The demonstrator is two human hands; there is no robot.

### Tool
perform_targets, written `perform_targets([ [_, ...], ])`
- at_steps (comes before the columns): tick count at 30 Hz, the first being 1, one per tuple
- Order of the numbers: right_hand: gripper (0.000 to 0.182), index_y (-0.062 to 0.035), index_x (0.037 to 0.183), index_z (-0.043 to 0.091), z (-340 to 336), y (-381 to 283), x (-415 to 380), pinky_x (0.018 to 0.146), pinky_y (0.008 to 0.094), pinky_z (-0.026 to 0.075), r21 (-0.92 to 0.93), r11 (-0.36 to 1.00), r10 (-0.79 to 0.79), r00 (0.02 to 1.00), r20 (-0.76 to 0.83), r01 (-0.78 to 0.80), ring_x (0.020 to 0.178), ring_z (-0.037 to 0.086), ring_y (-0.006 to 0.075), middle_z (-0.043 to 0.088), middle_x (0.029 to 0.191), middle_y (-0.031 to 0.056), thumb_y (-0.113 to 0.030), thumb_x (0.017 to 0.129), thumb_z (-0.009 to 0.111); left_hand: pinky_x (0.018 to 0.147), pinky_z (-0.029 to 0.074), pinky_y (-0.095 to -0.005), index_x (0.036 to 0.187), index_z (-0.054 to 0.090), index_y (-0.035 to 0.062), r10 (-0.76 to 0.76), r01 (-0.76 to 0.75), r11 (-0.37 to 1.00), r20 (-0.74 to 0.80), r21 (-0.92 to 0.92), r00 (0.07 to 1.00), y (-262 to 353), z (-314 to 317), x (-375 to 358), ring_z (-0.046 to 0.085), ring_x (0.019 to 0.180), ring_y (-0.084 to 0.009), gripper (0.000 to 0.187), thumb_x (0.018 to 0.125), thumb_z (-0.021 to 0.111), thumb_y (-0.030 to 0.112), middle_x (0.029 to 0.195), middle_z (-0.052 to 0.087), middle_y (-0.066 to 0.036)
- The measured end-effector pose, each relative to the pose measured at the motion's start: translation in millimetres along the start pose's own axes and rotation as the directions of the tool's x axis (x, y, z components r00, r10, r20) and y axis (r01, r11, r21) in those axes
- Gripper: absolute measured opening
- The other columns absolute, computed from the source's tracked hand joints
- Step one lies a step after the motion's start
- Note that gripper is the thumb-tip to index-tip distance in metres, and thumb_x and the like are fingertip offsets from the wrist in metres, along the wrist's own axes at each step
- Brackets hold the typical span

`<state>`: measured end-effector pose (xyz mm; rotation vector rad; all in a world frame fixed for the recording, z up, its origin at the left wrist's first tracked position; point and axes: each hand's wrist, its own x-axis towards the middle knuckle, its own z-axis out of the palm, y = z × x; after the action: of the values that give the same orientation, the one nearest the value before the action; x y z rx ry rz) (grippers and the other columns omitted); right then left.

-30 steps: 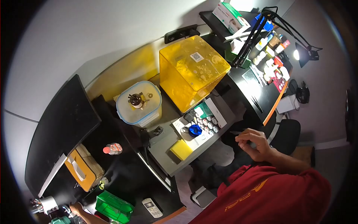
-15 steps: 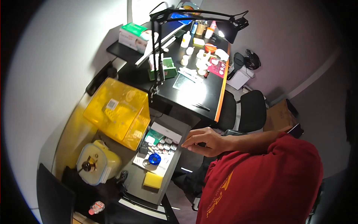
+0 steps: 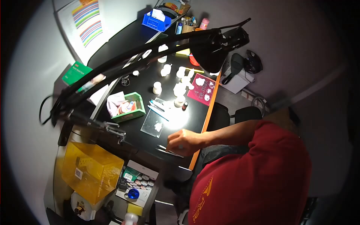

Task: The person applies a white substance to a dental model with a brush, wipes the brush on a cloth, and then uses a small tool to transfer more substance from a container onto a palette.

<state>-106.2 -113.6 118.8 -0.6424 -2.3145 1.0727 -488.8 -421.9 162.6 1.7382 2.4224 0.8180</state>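
Black desk [image 3: 150, 135]: tweezers [image 3: 168, 150] lie flat, lengthwise along front edge, right hand [image 3: 183, 141] touching.

Dim room, desk lamp [image 3: 221, 45] glare pool — fisheye-warped, dark edges

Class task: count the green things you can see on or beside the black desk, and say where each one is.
2: a green bin on the desk left of the lit patch, and a green box at the desk's far left edge. Others may be hidden.

one hand [image 3: 183, 141] showed over the surface [image 3: 123, 41]. there was one green bin [image 3: 131, 108], one blue bin [image 3: 156, 20], one yellow box [image 3: 90, 170], one pink card [image 3: 201, 93], one desk lamp [image 3: 219, 47], one green carton [image 3: 77, 72] and two office chairs [image 3: 240, 112].
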Motion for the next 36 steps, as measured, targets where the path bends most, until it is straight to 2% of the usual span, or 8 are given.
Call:
perform_targets([
  [3,0.015,-0.0069,0.098,0.074,-46,40,-38,0.061,0.0351,0.054,-0.097,0.994,0.035,0.984,-0.176,-0.052,0.069,0.067,0.0226,0.065,0.084,0.0063,0.002,0.085,0.071,0.086,0.060,-0.0432,0.121,0.075,0.0080,-0.399,0.431,0.898,0.242,-0.094,0.884,104,48,27,0.073,0.097,-0.0356,0.046,0.089,0.087,0.038,0.114,0.077,-0.013],
  [4,0.018,-0.0057,0.097,0.074,-61,44,-54,0.062,0.0347,0.054,-0.094,0.988,0.101,0.965,-0.243,-0.127,0.069,0.066,0.0212,0.066,0.082,0.0059,0.004,0.083,0.071,0.090,0.058,-0.0399,0.120,0.065,-0.0075,-0.198,0.255,0.899,0.188,-0.357,0.962,103,92,28,0.072,0.099,-0.0294,0.043,0.082,0.083,0.003,0.112,0.071,-0.021],
  [8,0.017,-0.0013,0.095,0.077,-94,67,-124,0.058,0.0300,0.049,-0.125,0.959,0.167,0.863,-0.477,-0.255,0.065,0.063,0.0146,0.069,0.079,0.0066,0.006,0.082,0.069,0.085,0.056,-0.0386,0.111,0.074,0.0007,0.104,-0.065,0.892,0.065,-0.447,0.992,206,171,56,0.073,0.097,-0.0313,0.038,0.075,0.085,0.000,0.107,0.076,-0.014],
  [14,0.016,-0.0012,0.095,0.080,-112,82,-156,0.057,0.0272,0.050,0.013,0.919,0.348,0.795,-0.497,-0.394,0.063,0.064,0.0101,0.075,0.080,0.0077,0.002,0.085,0.068,0.093,0.056,-0.0455,0.111,0.075,0.0026,0.082,-0.051,0.886,0.048,-0.461,0.995,286,280,59,0.070,0.102,-0.0382,0.040,0.072,0.083,0.005,0.105,0.076,-0.017],
  [19,0.014,-0.0011,0.096,0.076,-137,16,-112,0.056,0.0254,0.046,-0.117,0.992,-0.087,0.896,-0.436,0.040,0.062,0.061,0.0104,0.071,0.080,0.0067,0.006,0.087,0.069,0.095,0.055,-0.0452,0.111,0.074,-0.0007,0.172,-0.114,0.904,0.106,-0.411,0.979,299,345,60,0.069,0.103,-0.0388,0.039,0.074,0.084,0.006,0.108,0.075,-0.019],
  [23,0.020,-0.0050,0.106,0.073,-213,-90,-103,0.065,0.0313,0.051,-0.279,0.900,-0.435,0.681,-0.589,0.334,0.077,0.066,0.0196,0.072,0.093,0.0102,0.004,0.089,0.069,0.101,0.053,-0.0459,0.126,0.070,-0.0003,0.203,-0.122,0.908,0.167,-0.401,0.965,298,360,55,0.065,0.114,-0.0393,0.054,0.075,0.086,0.008,0.120,0.072,-0.020],
  [27,0.020,-0.0048,0.107,0.072,-270,-142,-100,0.067,0.0319,0.050,-0.415,0.687,-0.726,0.596,-0.343,0.597,0.078,0.066,0.0199,0.072,0.093,0.0104,0.003,0.089,0.068,0.112,0.046,-0.0489,0.141,0.062,0.0003,0.200,-0.173,0.895,0.023,-0.412,0.979,311,330,54,0.058,0.129,-0.0420,0.074,0.074,0.089,0.015,0.139,0.062,-0.025],
  [36,0.020,-0.0044,0.109,0.071,-256,-175,-40,0.070,0.0332,0.050,-0.288,0.271,-0.954,0.296,0.048,0.919,0.081,0.065,0.0207,0.071,0.095,0.0108,0.001,0.090,0.068,0.100,0.054,-0.0422,0.123,0.073,0.0047,-0.117,0.003,0.899,-0.234,-0.438,0.965,234,244,25,0.067,0.114,-0.0333,0.044,0.081,0.085,0.011,0.121,0.072,-0.013],
])
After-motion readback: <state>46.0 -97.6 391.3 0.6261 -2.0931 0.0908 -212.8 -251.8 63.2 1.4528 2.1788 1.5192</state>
